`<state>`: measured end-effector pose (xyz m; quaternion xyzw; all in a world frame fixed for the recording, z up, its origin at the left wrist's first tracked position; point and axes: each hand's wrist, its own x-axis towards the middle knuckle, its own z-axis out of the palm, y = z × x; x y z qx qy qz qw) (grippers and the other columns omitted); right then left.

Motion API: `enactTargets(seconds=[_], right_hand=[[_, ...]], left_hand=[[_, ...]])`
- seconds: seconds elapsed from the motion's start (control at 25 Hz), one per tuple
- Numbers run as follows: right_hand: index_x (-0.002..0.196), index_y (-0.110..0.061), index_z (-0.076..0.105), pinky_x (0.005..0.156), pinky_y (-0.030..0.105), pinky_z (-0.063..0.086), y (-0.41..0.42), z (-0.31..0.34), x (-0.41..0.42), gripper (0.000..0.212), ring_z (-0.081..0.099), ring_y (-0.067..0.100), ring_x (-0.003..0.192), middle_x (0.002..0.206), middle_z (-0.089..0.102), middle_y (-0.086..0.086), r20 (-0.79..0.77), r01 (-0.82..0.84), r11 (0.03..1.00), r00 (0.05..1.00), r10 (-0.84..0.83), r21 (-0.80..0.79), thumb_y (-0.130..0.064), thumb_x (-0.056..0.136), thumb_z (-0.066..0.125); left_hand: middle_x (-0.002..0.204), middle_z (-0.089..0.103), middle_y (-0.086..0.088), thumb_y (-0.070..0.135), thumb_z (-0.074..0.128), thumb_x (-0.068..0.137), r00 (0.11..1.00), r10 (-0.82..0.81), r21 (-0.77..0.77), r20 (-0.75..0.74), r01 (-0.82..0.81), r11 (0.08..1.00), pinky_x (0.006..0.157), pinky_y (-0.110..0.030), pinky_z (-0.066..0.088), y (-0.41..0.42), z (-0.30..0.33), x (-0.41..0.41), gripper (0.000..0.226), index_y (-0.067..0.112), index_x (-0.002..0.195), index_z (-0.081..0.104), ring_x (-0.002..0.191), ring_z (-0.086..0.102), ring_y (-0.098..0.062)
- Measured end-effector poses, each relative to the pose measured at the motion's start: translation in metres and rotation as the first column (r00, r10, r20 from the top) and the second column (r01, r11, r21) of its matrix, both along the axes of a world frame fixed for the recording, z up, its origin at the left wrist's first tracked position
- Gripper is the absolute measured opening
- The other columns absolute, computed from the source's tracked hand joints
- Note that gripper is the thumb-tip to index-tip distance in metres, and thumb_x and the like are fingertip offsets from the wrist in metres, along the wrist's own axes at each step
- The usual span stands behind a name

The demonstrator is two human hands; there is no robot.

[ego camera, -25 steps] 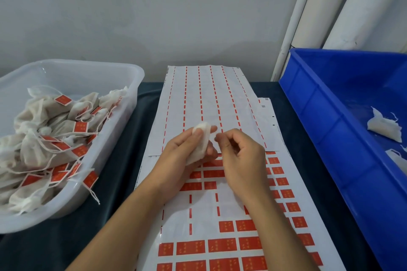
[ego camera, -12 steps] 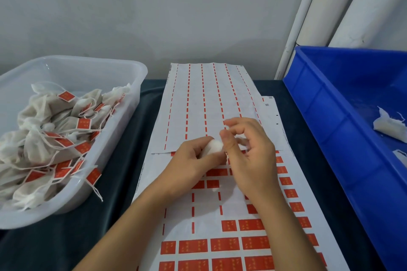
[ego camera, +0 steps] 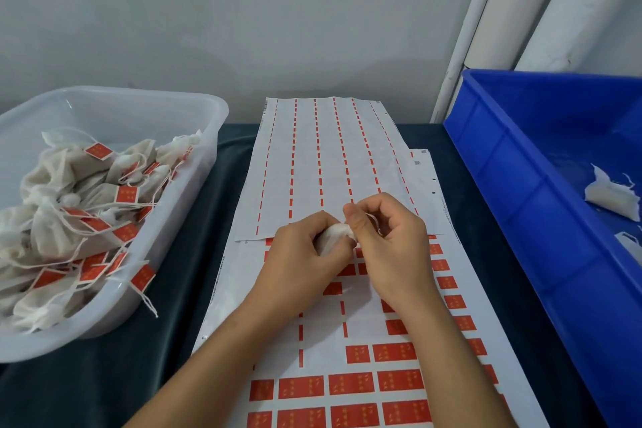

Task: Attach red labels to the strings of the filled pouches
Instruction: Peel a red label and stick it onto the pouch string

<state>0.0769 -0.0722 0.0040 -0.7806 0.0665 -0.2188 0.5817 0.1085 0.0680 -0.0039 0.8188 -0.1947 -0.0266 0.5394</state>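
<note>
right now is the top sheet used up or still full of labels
Used up: the top sheet shows only thin red strips between bare columns, while the lower sheet keeps whole red labels.

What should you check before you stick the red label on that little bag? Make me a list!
1. Pouch gripped by the left hand: ok.
2. String pinched in the right hand: ok, thin loops show by the fingers.
3. Red label peeled and ready in a hand: not ok, none visible.
4. Labels left on the sticker sheet: ok, many rows remain.
5. Room in the clear tub for the finished pouch: ok.
6. Pouch filled and tied: cannot tell, hands hide most of it.
</note>
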Motion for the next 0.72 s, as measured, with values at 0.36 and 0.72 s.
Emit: enactTargets(seconds=[0.36,0.72], right_hand=[[0.085,-0.031,0.067,0.068,0.020,0.058,-0.0013,-0.0013,0.0003,0.018,0.069,0.008,0.082,0.081,0.070,-0.013,-0.008,-0.020,1.000,1.000,0.020,0.015,-0.045,0.097,0.064],[0.094,-0.028,0.075,0.073,0.024,0.061,-0.0057,0.0017,-0.0017,0.020,0.074,0.009,0.082,0.086,0.076,-0.008,-0.134,-0.073,0.976,0.986,0.102,0.207,-0.046,0.096,0.066]], left_hand=[[0.086,0.068,0.019,0.035,0.070,0.096,0.991,0.088,0.012,0.099,-0.089,0.996,0.064,-0.017,0.057,-0.0013,-0.0032,-0.0033,0.008,0.034,0.092,0.064,0.083,0.067,-0.005],[0.090,0.073,0.013,0.038,0.069,0.099,0.996,0.021,-0.155,0.085,-0.008,0.988,0.070,-0.021,0.059,0.0004,0.0018,-0.0042,0.004,0.035,0.097,0.068,0.088,0.071,-0.013]])
